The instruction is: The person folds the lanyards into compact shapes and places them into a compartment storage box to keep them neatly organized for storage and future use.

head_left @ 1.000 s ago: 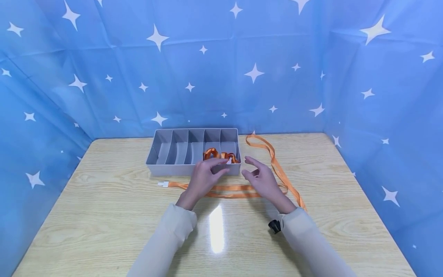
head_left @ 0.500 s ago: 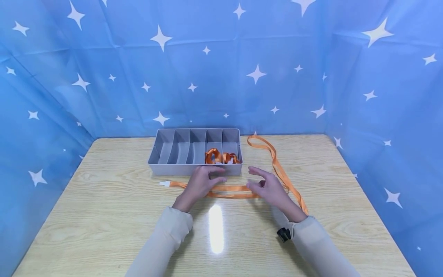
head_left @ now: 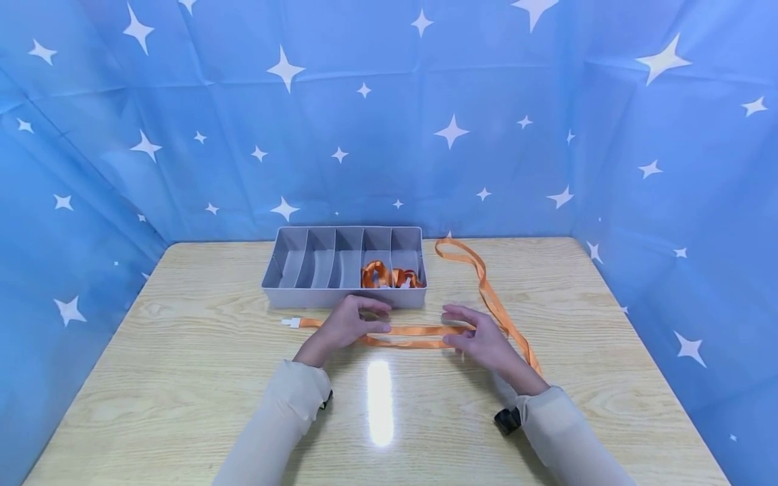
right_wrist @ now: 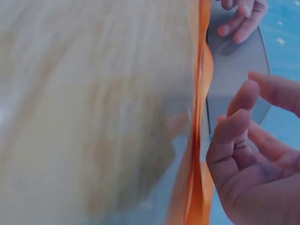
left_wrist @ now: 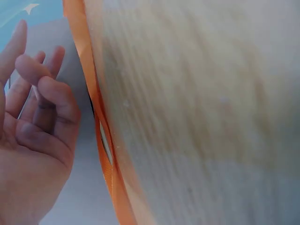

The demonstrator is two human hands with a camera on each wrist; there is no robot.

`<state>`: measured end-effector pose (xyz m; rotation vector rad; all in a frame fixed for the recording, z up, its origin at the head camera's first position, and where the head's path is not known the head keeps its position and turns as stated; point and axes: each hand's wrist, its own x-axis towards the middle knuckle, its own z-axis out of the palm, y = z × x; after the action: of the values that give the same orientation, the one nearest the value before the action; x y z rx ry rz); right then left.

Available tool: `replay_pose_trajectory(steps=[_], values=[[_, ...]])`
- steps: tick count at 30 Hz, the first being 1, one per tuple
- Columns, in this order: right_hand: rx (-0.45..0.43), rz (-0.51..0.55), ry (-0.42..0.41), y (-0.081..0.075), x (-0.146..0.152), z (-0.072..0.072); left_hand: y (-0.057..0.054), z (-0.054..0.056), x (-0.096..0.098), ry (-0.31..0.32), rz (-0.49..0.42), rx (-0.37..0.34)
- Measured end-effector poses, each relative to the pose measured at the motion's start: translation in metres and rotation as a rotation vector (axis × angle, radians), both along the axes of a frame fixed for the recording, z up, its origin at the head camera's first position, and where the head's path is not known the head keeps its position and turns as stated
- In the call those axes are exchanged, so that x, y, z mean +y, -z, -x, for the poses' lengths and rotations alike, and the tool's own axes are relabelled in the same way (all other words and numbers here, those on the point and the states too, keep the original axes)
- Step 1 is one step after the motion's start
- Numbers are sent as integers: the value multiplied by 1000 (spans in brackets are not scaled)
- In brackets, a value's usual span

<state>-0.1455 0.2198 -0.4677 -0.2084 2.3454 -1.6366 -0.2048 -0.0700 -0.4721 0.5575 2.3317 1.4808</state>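
Observation:
An orange lanyard lies stretched sideways on the table, its white clip at the left end. My left hand hovers over its left part, fingers loosely bent and holding nothing. Above its right part is my right hand, thumb and fingers apart, also holding nothing. In the left wrist view the orange strap runs beside the hand, apart from it. The right wrist view has the strap left of the bent fingers. Behind the hands stands a grey divided box.
Coiled orange lanyards lie in the box's two rightmost compartments. Another stretch of orange lanyard runs from a loop at the back right toward the right forearm; whether it joins the front one cannot be told. A blue star-patterned curtain borders the table.
Both hands have drawn back from the box's front edge toward the person and spread apart, coming over the stretched lanyard. The coiled lanyards stay in the box.

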Motion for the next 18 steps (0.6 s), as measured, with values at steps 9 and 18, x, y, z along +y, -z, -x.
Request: replay_pose_trajectory(steps=[9,18], values=[[-19,27,-15,3,5,-3,3,1,-3,40,45,-54],[10,-5,-41,9,8,-1,4,1,1,123,121,-12]])
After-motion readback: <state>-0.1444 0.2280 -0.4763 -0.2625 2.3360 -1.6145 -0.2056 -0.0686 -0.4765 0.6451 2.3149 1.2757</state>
